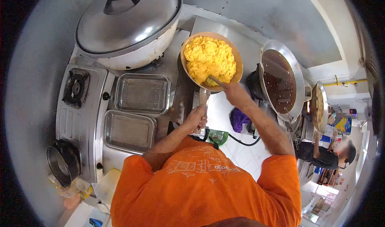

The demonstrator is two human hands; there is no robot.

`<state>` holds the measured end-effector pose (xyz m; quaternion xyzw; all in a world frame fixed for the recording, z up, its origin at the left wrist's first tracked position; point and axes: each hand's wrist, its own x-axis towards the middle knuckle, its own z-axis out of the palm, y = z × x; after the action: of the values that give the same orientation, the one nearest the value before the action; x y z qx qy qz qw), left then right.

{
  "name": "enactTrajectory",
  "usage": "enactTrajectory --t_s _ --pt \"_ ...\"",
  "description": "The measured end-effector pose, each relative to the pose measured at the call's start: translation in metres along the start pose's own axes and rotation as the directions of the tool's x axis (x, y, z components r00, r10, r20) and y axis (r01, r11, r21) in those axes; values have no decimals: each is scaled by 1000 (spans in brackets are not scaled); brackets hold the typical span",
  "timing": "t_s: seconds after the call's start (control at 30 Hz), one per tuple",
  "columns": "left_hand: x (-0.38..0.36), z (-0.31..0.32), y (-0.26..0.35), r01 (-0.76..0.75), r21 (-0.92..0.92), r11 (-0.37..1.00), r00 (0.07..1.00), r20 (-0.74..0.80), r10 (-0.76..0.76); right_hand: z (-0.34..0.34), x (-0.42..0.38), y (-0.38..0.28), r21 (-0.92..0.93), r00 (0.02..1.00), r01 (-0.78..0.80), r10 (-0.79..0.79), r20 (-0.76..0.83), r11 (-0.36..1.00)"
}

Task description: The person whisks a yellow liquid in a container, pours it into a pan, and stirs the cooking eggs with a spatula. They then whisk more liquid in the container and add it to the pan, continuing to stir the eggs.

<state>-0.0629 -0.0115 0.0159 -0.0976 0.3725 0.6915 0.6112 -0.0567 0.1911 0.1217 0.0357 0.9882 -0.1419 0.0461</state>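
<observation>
A frying pan (239,62) with a tan inside holds a heap of yellow scrambled eggs (210,58). My left hand (196,118) is wrapped round the pan's handle (204,96), just below the rim. From the right, my right hand (237,94) reaches over the rim, closed on a cooking utensil (217,81) with a greyish handle. The working end of that utensil is sunk in the lower part of the eggs, so its shape is hidden.
Left stand a big lidded pot (128,22), two wire-mesh trays (142,92) and a gas stove (82,118) with a dark pan (64,163). At right sit a wide wok of dark liquid (278,80) and another pan (319,106). A person (325,155) in black works beyond.
</observation>
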Motion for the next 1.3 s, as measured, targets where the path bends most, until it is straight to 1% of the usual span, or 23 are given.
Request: enactTrajectory --t_s 0.07,0.17,0.2,0.23,0.27,0.3,0.33,0.37,0.47,0.67,0.77,0.87,0.97,1.07,1.17,1.2,1.23,1.27,1.3 --pt "6 -3 -7 -31 36 999 999 -43 32 21 22 12 -30 999 31 -30 15 999" --pt "0 3 -2 -38 102 994 994 -102 49 24 33 16 261 985 -133 157 -75 956" --pt "-2 6 0 -35 125 992 992 -120 50 22 31 19 377 973 -209 229 -9 903" --pt "-2 5 1 -25 84 996 995 -89 32 17 28 23 480 955 -284 289 67 830" --pt "-3 1 0 -13 41 999 998 -59 16 13 24 27 569 930 -360 336 151 740" --pt "-3 -1 0 -1 -2 1000 1000 -27 1 7 20 28 706 896 -421 382 226 570" --pt "-1 -3 -1 2 -13 1000 999 -32 -2 1 14 28 804 860 -464 407 309 371" --pt "1 -4 -2 6 -25 1000 999 -37 -7 -4 7 29 858 821 -490 411 396 152" --pt "6 -8 -6 3 -45 999 1000 -31 -4 -6 -6 34 892 795 -441 417 440 -100" --pt "1 -5 -4 6 -46 999 1000 -28 -7 0 -29 53 829 816 -388 269 512 -403" --pt "4 -6 -6 2 -45 999 1000 -31 -4 9 -44 60 748 789 -307 282 546 -589" --pt "3 -6 -7 -12 -50 999 1000 -27 10 23 -56 73 676 785 -266 252 566 -687" --pt "5 -7 -9 -11 -46 999 1000 -25 10 29 -65 81 639 792 -248 228 567 -728" --pt "2 -4 -5 -12 -44 999 999 -36 10 20 -80 83 579 779 -231 209 592 -782" --pt "-3 3 0 -5 -8 1000 999 -53 5 -25 -91 67 739 808 -291 258 530 -607" --pt "-4 3 1 1 10 1000 998 -59 0 -47 -88 52 850 782 -336 382 492 -407" --pt "-3 3 -1 1 2 1000 998 -61 -1 -65 -82 40 903 796 -381 426 430 -200" --pt "-1 1 -2 0 -4 1000 998 -63 -1 -81 -72 31 911 814 -412 456 360 17" --pt "0 0 -3 1 -8 1000 998 -65 -2 -87 -61 26 874 835 -428 470 285 230"
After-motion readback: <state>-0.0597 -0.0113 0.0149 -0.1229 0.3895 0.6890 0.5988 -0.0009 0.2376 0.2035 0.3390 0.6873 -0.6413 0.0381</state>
